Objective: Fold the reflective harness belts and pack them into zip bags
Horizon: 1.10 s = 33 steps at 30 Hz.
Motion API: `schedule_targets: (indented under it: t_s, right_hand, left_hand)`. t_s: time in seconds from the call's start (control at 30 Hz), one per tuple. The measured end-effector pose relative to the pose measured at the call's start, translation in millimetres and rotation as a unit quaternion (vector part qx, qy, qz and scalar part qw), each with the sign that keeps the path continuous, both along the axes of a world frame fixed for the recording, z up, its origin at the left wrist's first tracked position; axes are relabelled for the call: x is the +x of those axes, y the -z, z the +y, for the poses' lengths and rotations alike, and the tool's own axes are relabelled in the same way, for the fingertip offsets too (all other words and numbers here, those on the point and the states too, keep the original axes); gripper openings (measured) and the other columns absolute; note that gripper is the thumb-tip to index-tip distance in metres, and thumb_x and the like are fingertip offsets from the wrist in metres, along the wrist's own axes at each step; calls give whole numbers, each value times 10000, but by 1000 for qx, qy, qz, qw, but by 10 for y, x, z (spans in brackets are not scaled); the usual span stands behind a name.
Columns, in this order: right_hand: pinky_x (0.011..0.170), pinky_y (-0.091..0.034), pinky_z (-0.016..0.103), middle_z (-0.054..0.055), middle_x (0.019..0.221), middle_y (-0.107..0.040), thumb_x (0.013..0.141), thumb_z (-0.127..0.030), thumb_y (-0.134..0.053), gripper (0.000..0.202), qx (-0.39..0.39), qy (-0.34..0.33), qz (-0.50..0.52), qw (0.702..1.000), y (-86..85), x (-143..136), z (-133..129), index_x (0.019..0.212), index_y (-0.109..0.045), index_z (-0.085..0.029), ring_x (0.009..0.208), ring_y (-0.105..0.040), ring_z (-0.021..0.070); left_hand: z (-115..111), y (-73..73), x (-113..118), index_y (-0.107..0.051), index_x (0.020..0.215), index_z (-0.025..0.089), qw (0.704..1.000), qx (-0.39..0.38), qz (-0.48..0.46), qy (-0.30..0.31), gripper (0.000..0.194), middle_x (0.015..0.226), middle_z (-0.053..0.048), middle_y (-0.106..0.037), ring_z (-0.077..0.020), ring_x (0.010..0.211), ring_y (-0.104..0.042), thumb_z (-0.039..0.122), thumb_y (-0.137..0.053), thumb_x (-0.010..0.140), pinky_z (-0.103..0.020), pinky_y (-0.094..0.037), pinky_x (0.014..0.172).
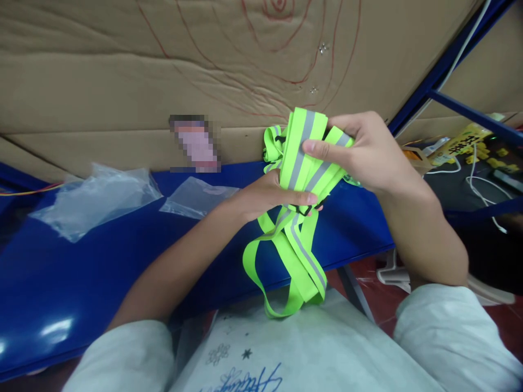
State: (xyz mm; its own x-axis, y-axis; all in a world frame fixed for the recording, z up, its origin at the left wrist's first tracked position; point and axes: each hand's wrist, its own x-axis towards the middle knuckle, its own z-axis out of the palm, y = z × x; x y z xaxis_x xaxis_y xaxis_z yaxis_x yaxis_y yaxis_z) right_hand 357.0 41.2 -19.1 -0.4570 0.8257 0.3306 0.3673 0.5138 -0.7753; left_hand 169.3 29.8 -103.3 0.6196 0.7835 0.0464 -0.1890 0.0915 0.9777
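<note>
Both hands grip a neon-yellow reflective strap (300,147) with a grey stripe, folded into several flat layers. My left hand (281,193) pinches the lower end of the folds, its thumb across the front near a black buckle (303,210). Higher up on the right, my right hand (355,147) holds the upper folds with its thumb pressed on the front; its other fingers are mostly hidden behind. Loose loops of the strap hang below my left hand toward my lap. Another bundle of yellow strap (272,144) lies behind, partly covered by the folds.
Clear plastic bags (106,196) and a smaller plastic bag (196,197) lie on the blue table (102,272). A pixelated phone-like object (198,144) leans at the cardboard wall (102,92). On the right, a dark shelf holds white cables (474,179) and a yellow packet (461,144).
</note>
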Motion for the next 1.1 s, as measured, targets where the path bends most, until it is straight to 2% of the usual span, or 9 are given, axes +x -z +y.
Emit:
schedule_targets:
  t_s: [0.17,0.3,0.43,0.57,0.63,0.77,0.9,1.0,1.1]
  right_hand:
    - [680,-628,366,90,1015,-777,877,-598,-767,409,-127,-68,55,988,64,-7,118,971,-729,-202,843,-732,247]
    - [833,-632,330,58,1302,-710,911,-479,-775,454,-16,-35,91,995,93,-23,68,1283,-645,-254,1061,-723,230]
    - [921,-582,313,50,1251,-730,990,-491,-684,366,61,-44,40,996,29,-29,-49,1261,-688,-246,1119,-693,215]
    - [750,-558,286,58,1036,-761,1010,-514,-642,376,65,-26,7,998,39,-53,-13,1168,-744,-188,892,-689,174]
    - [781,-562,316,73,1045,-753,1009,-508,-644,385,111,5,-23,993,71,-78,25,1200,-735,-186,889,-678,187]
    - [1102,-492,410,116,1328,-681,1063,-475,-537,385,265,35,-110,957,97,-130,8,1319,-694,-234,1223,-643,262]
    - [1148,-458,441,133,1400,-652,1013,-630,-550,596,225,-79,-190,952,83,-150,-79,1399,-632,-183,1332,-598,322]
    - [993,-538,414,103,1297,-707,885,-679,-715,690,154,-116,-197,961,70,-149,-122,1368,-630,-194,1170,-671,317]
    - [812,-556,348,44,1051,-762,886,-636,-740,541,86,-113,-174,974,64,-139,-130,1212,-691,-207,919,-706,247]
  left_hand:
    - [-54,-74,-27,-761,1008,138,989,109,44,-93,385,956,-69,-796,-197,820,-739,374,-914,745,-296,-614,738]
    - [-24,-94,-95,-743,1010,140,967,209,83,-121,387,953,-56,-784,-213,880,-739,452,-855,809,-293,-609,768]
    - [-7,-120,-154,-720,1072,145,955,250,101,-123,415,983,-55,-769,-220,912,-730,465,-828,831,-303,-608,797]
    - [-43,-198,-209,-716,1047,133,952,270,113,-90,370,946,-50,-750,-210,887,-714,421,-821,841,-305,-601,791]
    - [-47,-223,-222,-712,988,127,952,270,114,-86,342,905,-43,-738,-196,841,-700,414,-821,838,-301,-596,763]
    - [-18,-222,-233,-701,989,154,960,233,91,-129,360,915,-22,-730,-193,864,-695,422,-847,799,-295,-589,746]
    - [2,-197,-284,-709,930,173,966,216,56,-126,363,874,-9,-713,-166,815,-673,457,-875,776,-274,-567,699]
    - [11,-169,-341,-736,966,191,984,164,21,-72,443,884,-8,-730,-155,785,-689,581,-847,787,-260,-565,667]
    - [32,-129,-382,-752,1015,196,993,114,-26,-5,614,957,-47,-765,-222,871,-744,740,-808,736,-311,-613,716]
